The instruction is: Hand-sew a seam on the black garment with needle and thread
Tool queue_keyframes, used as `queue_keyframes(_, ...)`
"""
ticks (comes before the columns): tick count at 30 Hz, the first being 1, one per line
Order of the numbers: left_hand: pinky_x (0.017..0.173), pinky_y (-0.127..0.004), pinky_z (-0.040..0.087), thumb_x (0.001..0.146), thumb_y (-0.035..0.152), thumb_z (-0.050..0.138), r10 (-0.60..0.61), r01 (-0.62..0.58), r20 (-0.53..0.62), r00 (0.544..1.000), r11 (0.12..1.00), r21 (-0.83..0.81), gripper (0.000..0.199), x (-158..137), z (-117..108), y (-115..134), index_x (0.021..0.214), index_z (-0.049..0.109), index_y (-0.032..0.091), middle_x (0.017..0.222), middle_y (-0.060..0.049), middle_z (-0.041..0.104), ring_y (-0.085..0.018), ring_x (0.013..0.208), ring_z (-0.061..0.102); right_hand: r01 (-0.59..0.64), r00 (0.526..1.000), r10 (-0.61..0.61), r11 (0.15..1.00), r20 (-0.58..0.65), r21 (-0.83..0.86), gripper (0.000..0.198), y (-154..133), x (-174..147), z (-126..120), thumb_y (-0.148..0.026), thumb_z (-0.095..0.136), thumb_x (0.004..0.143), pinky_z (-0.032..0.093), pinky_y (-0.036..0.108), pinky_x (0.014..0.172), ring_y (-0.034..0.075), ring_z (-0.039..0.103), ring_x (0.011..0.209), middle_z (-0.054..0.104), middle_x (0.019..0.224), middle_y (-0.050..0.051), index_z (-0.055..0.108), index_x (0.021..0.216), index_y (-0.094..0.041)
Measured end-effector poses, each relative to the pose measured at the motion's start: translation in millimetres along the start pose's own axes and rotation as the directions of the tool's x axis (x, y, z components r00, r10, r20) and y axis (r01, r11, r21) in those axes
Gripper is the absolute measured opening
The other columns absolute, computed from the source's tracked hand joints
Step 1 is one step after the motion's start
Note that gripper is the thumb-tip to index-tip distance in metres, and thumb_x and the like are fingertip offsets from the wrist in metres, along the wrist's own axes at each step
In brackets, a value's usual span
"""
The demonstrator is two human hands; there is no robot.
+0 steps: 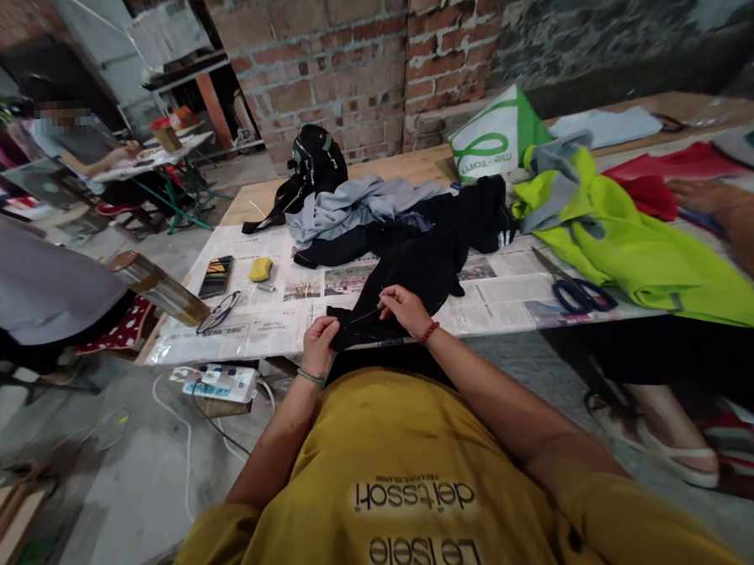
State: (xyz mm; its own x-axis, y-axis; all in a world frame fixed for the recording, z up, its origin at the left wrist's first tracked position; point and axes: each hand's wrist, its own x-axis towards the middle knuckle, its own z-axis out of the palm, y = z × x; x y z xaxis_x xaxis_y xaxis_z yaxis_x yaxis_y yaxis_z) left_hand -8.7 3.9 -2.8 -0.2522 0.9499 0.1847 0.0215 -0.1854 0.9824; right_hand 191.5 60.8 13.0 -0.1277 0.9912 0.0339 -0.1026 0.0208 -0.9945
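While the left hand (319, 346) pinches the near edge of a black garment (407, 268) at the lower centre of the frame, the right hand (407, 310), a little higher and to the right, has its thumb and fingertips closed on a thin strand (363, 316) that runs over the cloth between them. The black garment spreads from the hands up and rightward through the middle of the frame, over newspaper (479, 307). Above it lies crumpled grey cloth (360, 203), then a black bag (317, 159) at upper centre. Left of centre sit a yellow block (260, 269), a dark flat case (216, 277), eyeglasses (219, 314) and a metal flask (162, 289). Toward the right, scissors (580, 295) lie beside a lime-yellow garment (653, 251); another person's hand (694, 194) is at the right edge, near red cloth (647, 194).
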Motion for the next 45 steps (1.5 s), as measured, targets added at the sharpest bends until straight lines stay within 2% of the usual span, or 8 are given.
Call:
queue_keyframes(4,0.068,-0.027,0.046,0.065,0.032,0.074,0.103,-0.150,0.234,0.967,0.970,0.191,0.022,-8.7,1.4,7.0,0.082,0.070,0.019,0.077,-0.003,0.066,-0.014,0.071,0.058,0.018,1.000,-0.018,1.000,-0.004,-0.013,0.020,0.5,-2.7,-1.3,-0.035,0.054,0.075,0.044,0.019,0.048,0.007,0.056,0.046,0.058,0.064,-0.005,0.056,0.087,-0.019)
queue_keyframes(8,0.068,-0.028,0.047,0.077,0.028,0.065,0.247,-0.451,0.511,0.824,0.831,0.326,0.011,-16.6,6.5,14.5,0.083,0.072,0.022,0.075,-0.005,0.068,-0.016,0.071,0.061,0.037,0.999,-0.037,0.999,0.006,-0.035,0.019,0.5,-6.1,-2.1,-0.034,0.053,0.075,0.041,0.018,0.046,0.006,0.053,0.045,0.055,0.060,-0.007,0.059,0.087,-0.019)
queue_keyframes(11,0.067,-0.028,0.049,0.081,0.027,0.059,0.295,-0.514,0.526,0.798,0.788,0.338,0.013,-18.6,7.4,15.0,0.082,0.071,0.021,0.076,-0.006,0.068,-0.016,0.073,0.062,0.043,0.999,-0.042,0.998,0.022,-0.040,0.016,0.2,-7.4,-2.2,-0.032,0.055,0.074,0.037,0.017,0.044,0.005,0.049,0.042,0.053,0.056,-0.007,0.061,0.081,-0.018)
queue_keyframes(19,0.070,-0.027,0.052,0.086,0.028,0.052,0.288,-0.474,0.433,0.854,0.773,0.422,0.020,-16.8,2.8,10.2,0.094,0.067,0.018,0.089,-0.006,0.070,-0.016,0.079,0.065,0.043,0.999,-0.040,0.992,-0.031,0.123,0.021,-4.6,-3.1,-6.7,-0.037,0.057,0.073,0.035,0.018,0.040,0.005,0.045,0.038,0.051,0.052,-0.008,0.057,0.080,-0.017)
queue_keyframes(28,0.073,-0.028,0.055,0.089,0.028,0.051,0.398,-0.741,0.635,0.662,0.472,0.477,0.024,-22.3,9.6,8.7,0.104,0.067,0.018,0.086,-0.006,0.071,-0.015,0.078,0.065,-0.015,1.000,0.007,0.939,0.022,0.344,0.033,-11.7,-8.0,-16.2,-0.046,0.067,0.069,0.037,0.018,0.045,0.013,0.062,0.059,0.054,0.057,-0.005,0.053,0.082,-0.019)
queue_keyframes(35,0.075,-0.028,0.054,0.090,0.021,0.048,0.371,-0.777,0.683,0.629,0.340,0.530,0.025,-23.2,8.2,8.1,0.108,0.064,0.017,0.089,-0.007,0.069,-0.015,0.081,0.064,-0.152,0.979,0.060,0.853,0.197,0.500,0.028,-23.0,-28.0,-30.0,-0.039,0.069,0.072,0.037,0.020,0.041,0.010,0.054,0.049,0.048,0.056,-0.007,0.052,0.082,-0.020)
queue_keyframes(41,0.075,-0.025,0.051,0.087,0.012,0.043,0.235,-0.790,0.756,0.612,0.223,0.570,0.027,62.8,19.9,70.6,0.098,0.067,0.019,0.087,-0.006,0.066,-0.014,0.083,0.062,-0.126,0.981,0.043,0.880,0.187,0.457,0.026,-59.8,22.8,-17.2,-0.033,0.071,0.071,0.040,0.021,0.041,0.009,0.051,0.044,0.046,0.049,-0.008,0.051,0.078,-0.018)
queue_keyframes(45,0.075,-0.028,0.049,0.088,0.015,0.043,0.423,-0.750,0.666,0.615,0.052,0.659,0.025,142.1,38.3,160.8,0.097,0.067,0.016,0.091,-0.007,0.065,-0.017,0.086,0.060,-0.002,0.991,-0.060,0.889,0.121,0.458,0.023,-134.2,77.7,-5.6,-0.032,0.067,0.076,0.041,0.018,0.043,0.007,0.052,0.047,0.047,0.051,-0.009,0.048,0.080,-0.020)
